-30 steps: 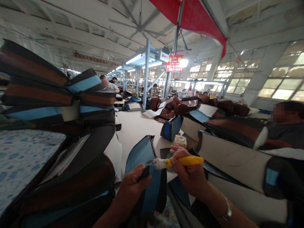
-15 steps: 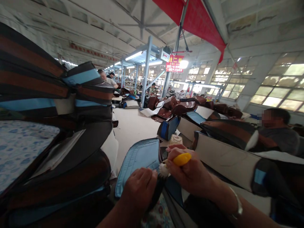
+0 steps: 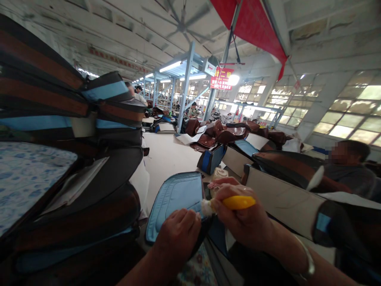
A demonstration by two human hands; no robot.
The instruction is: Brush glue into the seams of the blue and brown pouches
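Observation:
My left hand (image 3: 180, 234) is closed on the near edge of a bag piece (image 3: 174, 198) with light blue lining and dark edging. Between the fingers of my right hand (image 3: 244, 220) is a brush (image 3: 239, 202) with a yellow handle. Its pale, fluffy bristles (image 3: 206, 207) are at the right edge of the blue lining, close to my left fingertips; whether they touch it I cannot tell. Just beyond my right hand stands a small whitish container (image 3: 220, 173).
Stacked dark bag pieces with brown and blue bands (image 3: 98, 190) rise on the left. More bag parts (image 3: 285, 194) lie to the right, where a person (image 3: 351, 167) sits. Brown leather bags (image 3: 214, 133) are heaped farther back, beside a blue metal frame post (image 3: 186, 87).
My right hand and the brush have moved slightly right, and the yellow handle now lies flatter. My left hand keeps its hold on the bag piece. The view has shifted a little.

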